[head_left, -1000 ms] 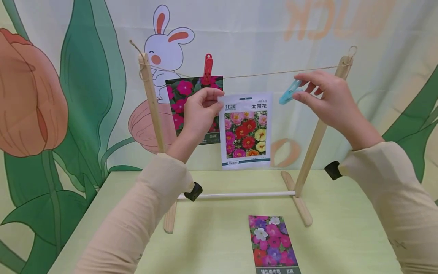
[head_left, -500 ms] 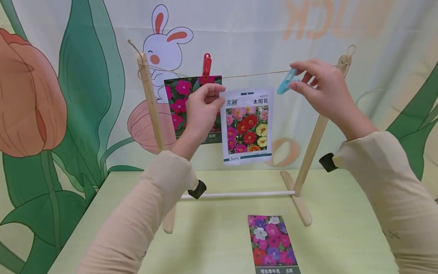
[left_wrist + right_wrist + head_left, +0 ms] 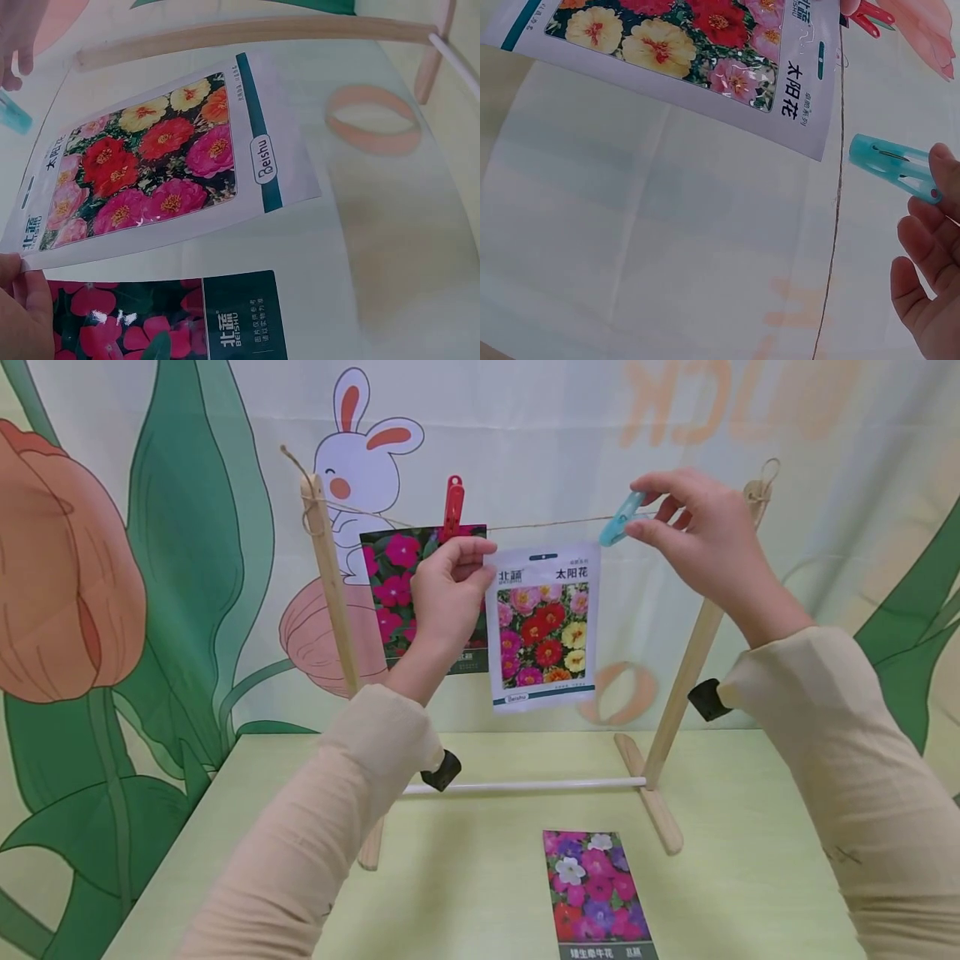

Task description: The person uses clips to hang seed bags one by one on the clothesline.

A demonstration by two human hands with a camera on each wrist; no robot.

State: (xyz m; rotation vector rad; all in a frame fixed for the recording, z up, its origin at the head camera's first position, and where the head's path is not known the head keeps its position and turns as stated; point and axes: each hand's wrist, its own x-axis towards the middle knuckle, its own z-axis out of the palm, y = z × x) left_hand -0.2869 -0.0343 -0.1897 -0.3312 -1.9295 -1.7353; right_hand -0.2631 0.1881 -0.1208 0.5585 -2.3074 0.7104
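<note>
My left hand (image 3: pixel 452 589) pinches the upper left corner of a white seed packet (image 3: pixel 547 631) printed with red, pink and yellow flowers. The packet hangs upright, its top edge just below the twine (image 3: pixel 551 522). My right hand (image 3: pixel 701 531) pinches a light blue clothespin (image 3: pixel 622 518) between thumb and fingers, near the packet's upper right corner. In the right wrist view the clothespin's tip is close to the twine. Behind my left hand a dark packet with magenta flowers (image 3: pixel 393 589) hangs from the twine by a red clothespin (image 3: pixel 453 508), partly hidden by the hand.
Wooden posts (image 3: pixel 330 585) hold the twine at both ends, joined low down by a white rod (image 3: pixel 540 787). A petunia-like seed packet (image 3: pixel 598 889) lies on the pale green table (image 3: pixel 465 893) in front. A printed curtain (image 3: pixel 525 435) hangs behind.
My left hand has raised the white packet slightly and a little to the right, nearer the twine. My right hand has moved up and left with the blue clothespin, toward the packet's corner.
</note>
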